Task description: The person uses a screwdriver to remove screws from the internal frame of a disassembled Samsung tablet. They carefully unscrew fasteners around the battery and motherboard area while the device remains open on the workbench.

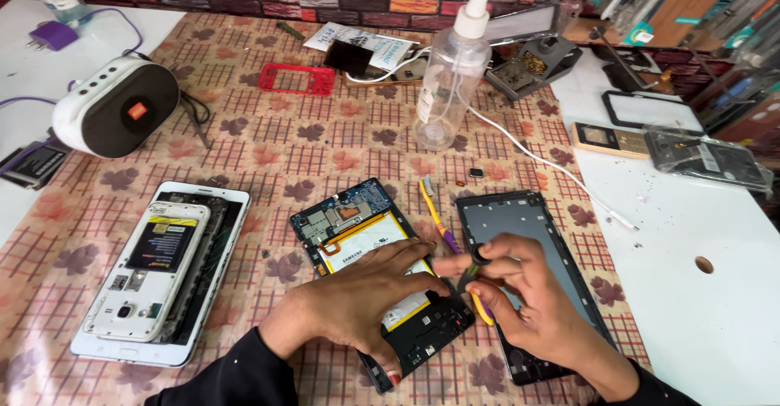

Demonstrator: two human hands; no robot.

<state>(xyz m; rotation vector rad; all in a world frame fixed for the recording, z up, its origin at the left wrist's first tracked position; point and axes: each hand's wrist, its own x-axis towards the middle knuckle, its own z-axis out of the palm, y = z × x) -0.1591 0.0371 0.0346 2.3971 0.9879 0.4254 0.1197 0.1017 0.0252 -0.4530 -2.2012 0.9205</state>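
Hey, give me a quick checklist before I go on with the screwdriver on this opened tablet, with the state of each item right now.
1. Opened tablet held steady: ok, the left hand lies flat across its battery and lower board.
2. Grip on the tool: ok, the right hand pinches a small screwdriver with a black cap and yellow-green handle.
3. Tip seated on a screw: cannot tell, the fingers hide it.
4. Removed back frame out of the way: ok, it lies to the right, under the right hand.
5. Toothbrush clear of the board: ok, it lies between tablet and frame.
6. Spray bottle upright and capped: ok, behind the work.
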